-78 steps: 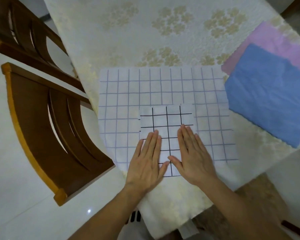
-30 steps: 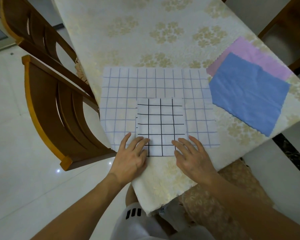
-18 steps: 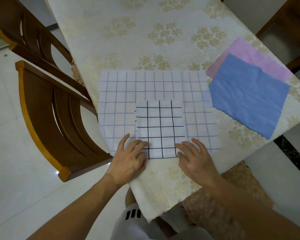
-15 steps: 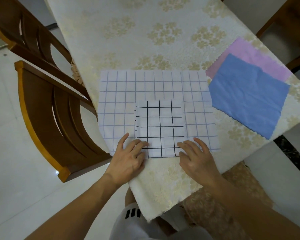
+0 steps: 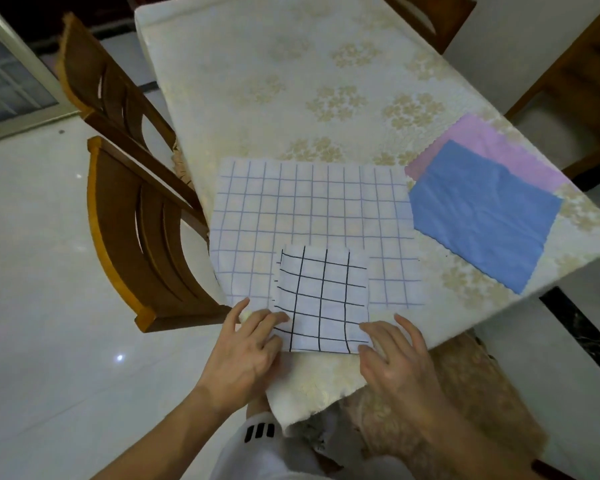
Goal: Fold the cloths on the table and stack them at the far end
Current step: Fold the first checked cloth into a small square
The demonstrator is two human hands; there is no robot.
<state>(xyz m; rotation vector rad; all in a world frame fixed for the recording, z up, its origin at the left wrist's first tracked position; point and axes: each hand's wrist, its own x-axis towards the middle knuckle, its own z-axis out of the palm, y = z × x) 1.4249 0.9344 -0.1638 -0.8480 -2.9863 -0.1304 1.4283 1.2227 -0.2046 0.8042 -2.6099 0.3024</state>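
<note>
The folded cloth point(image 5: 323, 299) lies on the near edge of the big grid cloth point(image 5: 309, 209); two overlapping cloths point(image 5: 482, 209) lie right of it.

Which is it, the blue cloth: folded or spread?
Spread. The blue cloth lies flat in a single layer over the pink cloth.

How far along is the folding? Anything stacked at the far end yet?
Done: the black-grid cloth looks folded into a small square. In hand: the left hand and right hand pinch its near corners; it lies on the larger blue-grid cloth. Left: that cloth, the blue cloth and the pink cloth under it all lie flat, unfolded. Nothing is stacked at the far end of the table.
</note>
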